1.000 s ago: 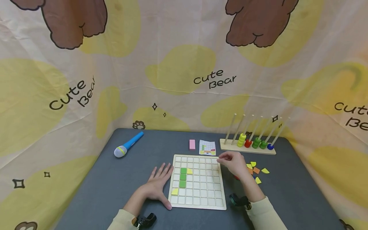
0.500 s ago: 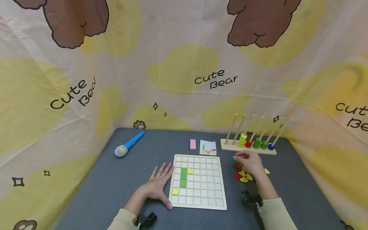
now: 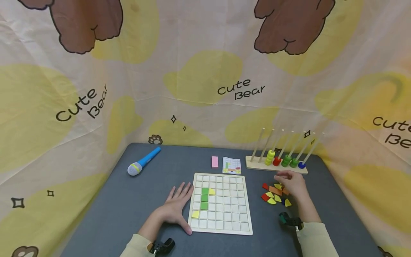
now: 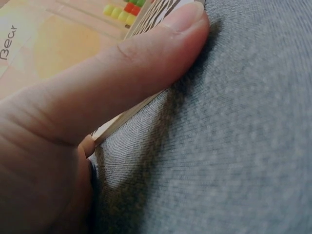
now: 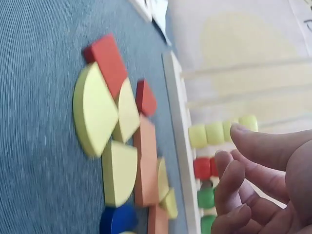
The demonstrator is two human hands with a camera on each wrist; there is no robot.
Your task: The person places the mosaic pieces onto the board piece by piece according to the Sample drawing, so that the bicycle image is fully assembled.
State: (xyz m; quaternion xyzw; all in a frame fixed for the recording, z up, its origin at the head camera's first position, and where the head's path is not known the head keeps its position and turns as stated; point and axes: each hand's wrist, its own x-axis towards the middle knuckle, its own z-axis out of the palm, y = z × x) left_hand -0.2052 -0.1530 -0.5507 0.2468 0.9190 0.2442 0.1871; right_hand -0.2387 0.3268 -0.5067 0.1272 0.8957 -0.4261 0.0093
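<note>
My left hand point(image 3: 174, 208) lies with spread fingers along the left edge of a white gridded board point(image 3: 224, 216); its thumb point(image 4: 146, 58) touches the edge near the front corner. Three green squares point(image 3: 204, 197) and two yellow pieces, one a yellow tile point(image 3: 212, 191), sit in the grid. Above a loose pile of blocks hovers my right hand point(image 3: 293, 184), fingers loosely curled, nothing visible between thumb and fingertips. The pile has yellow rounded wedges point(image 5: 92, 112), red blocks point(image 5: 109, 63), orange blocks point(image 5: 147, 180) and a blue block point(image 5: 118, 218).
Behind the pile stands a wooden bead rack point(image 3: 253, 164) with upright pegs and coloured beads. A pattern card point(image 3: 231, 165) and a pink block point(image 3: 214, 162) lie beyond the board. A blue toy microphone point(image 3: 147, 157) rests at back left. Printed cloth point(image 3: 199, 82) hangs behind the table.
My right hand has moved right, from the board's upper right corner to over the pile of blocks. The left hand stays where it was, and the board's pieces look the same.
</note>
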